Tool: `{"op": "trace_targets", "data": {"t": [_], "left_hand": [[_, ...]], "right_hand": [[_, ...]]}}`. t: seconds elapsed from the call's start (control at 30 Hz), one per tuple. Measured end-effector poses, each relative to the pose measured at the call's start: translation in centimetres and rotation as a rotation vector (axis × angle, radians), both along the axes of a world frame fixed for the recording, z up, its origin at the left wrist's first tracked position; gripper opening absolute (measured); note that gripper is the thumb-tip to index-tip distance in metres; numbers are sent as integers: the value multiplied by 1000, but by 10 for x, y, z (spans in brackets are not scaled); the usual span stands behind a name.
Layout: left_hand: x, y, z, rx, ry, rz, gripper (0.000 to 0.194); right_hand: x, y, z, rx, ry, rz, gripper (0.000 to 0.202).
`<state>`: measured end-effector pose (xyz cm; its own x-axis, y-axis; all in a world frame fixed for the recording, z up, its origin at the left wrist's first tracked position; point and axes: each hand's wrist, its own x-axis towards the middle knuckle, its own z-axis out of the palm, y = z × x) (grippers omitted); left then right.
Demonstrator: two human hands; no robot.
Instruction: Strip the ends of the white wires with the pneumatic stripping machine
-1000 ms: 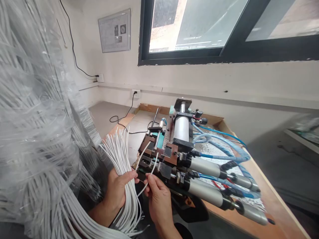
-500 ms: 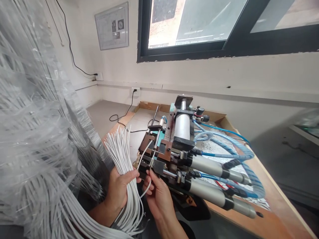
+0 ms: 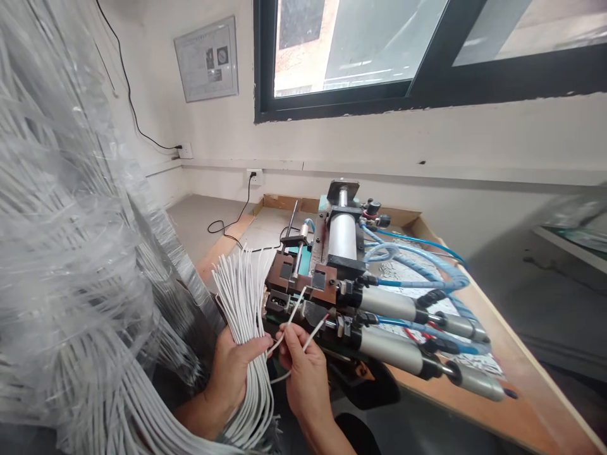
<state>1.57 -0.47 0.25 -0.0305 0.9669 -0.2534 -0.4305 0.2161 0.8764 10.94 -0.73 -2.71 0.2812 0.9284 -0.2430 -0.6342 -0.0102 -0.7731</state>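
Observation:
My left hand (image 3: 234,366) is wrapped round a thick bundle of white cables (image 3: 241,297), whose cut ends fan out upward. Just to its right, my right hand (image 3: 303,360) pinches a white cable (image 3: 297,306) between thumb and fingers, in front of the machine. Another white cable (image 3: 313,333) passes through the same hand and points up to the right, with a reddish tip. The pneumatic machine (image 3: 325,284), with brown plates and silver cylinders, stands just beyond both hands.
Plastic-wrapped cables (image 3: 71,253) fill the left side. Blue air hoses (image 3: 441,268) loop at the machine's right, inside a wooden-edged tray (image 3: 531,373). A black power cord (image 3: 232,224) lies behind. A window and a framed sheet (image 3: 207,60) are on the wall.
My right hand has shifted slightly right and now has a reddish-tipped cable angled out of it. The cable held in front has come away from the machine's jaws. Both lower cylinders' rods have shifted.

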Motion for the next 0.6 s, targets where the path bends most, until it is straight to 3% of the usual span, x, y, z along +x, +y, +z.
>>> {"op": "trace_targets", "data": {"t": [0.37, 0.6], "left_hand": [[0, 5, 5, 27, 18, 45, 28], [-5, 3, -5, 91, 29, 35, 21]], "right_hand": [[4, 15, 2, -124, 255, -6, 29], [-1, 14, 3, -73, 330, 90, 26]]}}
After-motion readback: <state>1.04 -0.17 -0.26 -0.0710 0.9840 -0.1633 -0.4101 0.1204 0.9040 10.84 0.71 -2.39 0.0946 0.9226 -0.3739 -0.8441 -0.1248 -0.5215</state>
